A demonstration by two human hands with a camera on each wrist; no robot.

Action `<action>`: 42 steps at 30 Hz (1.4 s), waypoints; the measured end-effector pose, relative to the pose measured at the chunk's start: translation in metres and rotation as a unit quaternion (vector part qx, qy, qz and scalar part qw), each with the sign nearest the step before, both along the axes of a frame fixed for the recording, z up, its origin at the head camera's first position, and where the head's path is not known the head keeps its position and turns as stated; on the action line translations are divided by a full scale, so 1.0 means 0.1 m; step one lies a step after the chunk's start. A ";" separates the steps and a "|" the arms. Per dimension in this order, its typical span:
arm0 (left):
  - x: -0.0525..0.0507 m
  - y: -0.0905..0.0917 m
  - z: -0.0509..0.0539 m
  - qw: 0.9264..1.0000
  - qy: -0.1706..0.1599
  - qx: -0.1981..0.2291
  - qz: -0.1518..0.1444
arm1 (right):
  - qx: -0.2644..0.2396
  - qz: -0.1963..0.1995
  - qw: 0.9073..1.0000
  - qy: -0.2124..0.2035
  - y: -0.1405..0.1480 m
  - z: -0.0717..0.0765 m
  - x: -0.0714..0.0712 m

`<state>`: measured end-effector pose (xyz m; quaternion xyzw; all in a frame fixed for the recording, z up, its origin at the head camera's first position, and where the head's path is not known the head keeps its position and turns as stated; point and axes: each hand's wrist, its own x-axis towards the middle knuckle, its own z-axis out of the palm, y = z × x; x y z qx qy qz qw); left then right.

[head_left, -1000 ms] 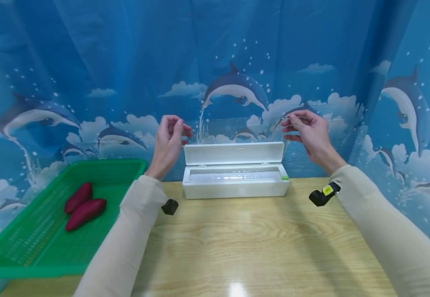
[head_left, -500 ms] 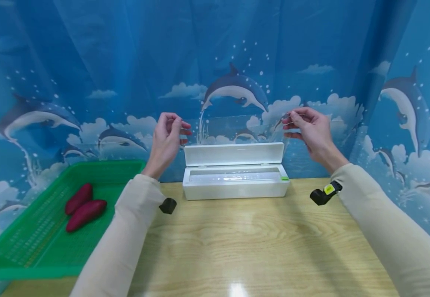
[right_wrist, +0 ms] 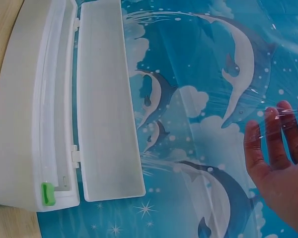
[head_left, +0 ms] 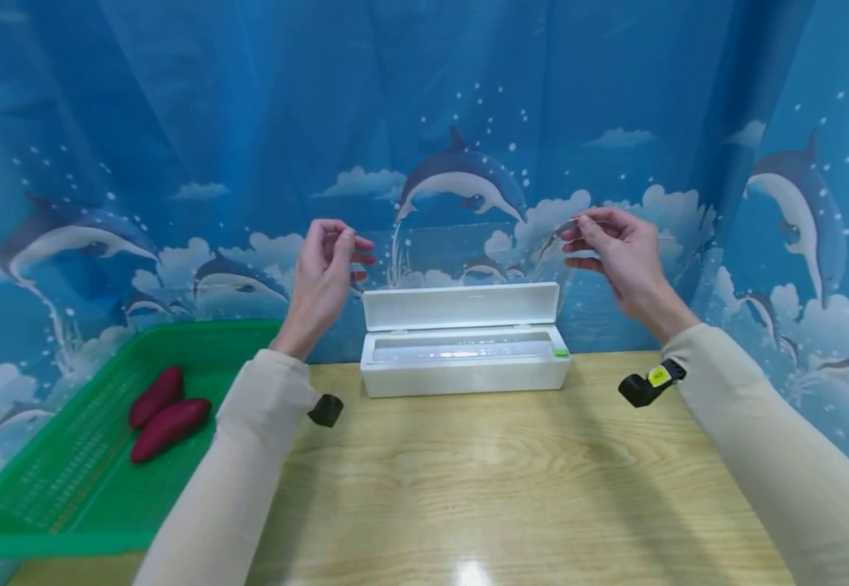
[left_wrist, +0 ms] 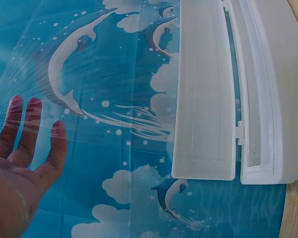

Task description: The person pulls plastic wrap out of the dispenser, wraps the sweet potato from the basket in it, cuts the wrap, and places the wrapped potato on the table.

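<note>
A sheet of clear cling film (head_left: pixel 461 240) is stretched between both hands, above and behind a white cling film dispenser (head_left: pixel 464 376). Its left corner is pinched by the left hand (head_left: pixel 323 275); the right hand (head_left: pixel 627 259) pinches the right one. Creases in the film (right_wrist: pixel 253 105) fan out from the fingers in both wrist views, where the other fingers spread behind it. The dispenser's lid (head_left: pixel 461 308) is raised, and a film roll (head_left: pixel 461 349) lies inside. A green cutter slide (right_wrist: pixel 48 194) sits at the dispenser's right end.
On the left, a green plastic basket (head_left: pixel 94 509) holds two purple sweet potatoes (head_left: pixel 156 397). The wooden table (head_left: pixel 497 480) reaches back to a blue dolphin-print curtain (head_left: pixel 248 163) right behind the dispenser.
Both hands have risen slightly and drawn a little farther apart, the left one leftward and the right one rightward, still pinching the film. The dispenser and sweet potatoes stay in place.
</note>
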<state>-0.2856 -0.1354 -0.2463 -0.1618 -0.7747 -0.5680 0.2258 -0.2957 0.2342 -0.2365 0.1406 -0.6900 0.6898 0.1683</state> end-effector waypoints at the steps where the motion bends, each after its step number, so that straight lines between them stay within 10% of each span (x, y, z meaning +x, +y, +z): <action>1: 0.02 0.00 0.00 1.000 0.000 -0.002 0.001 | -0.001 0.003 1.000 0.004 0.00 0.00 0.02; 25: 0.92 -0.08 -0.63 1.000 -0.023 -0.005 -0.006 | 0.056 0.084 0.992 0.070 0.19 -0.58 0.85; 42: 1.21 -0.15 -1.22 0.992 -0.100 0.020 -0.073 | 0.105 0.110 0.988 0.010 0.29 -1.26 1.16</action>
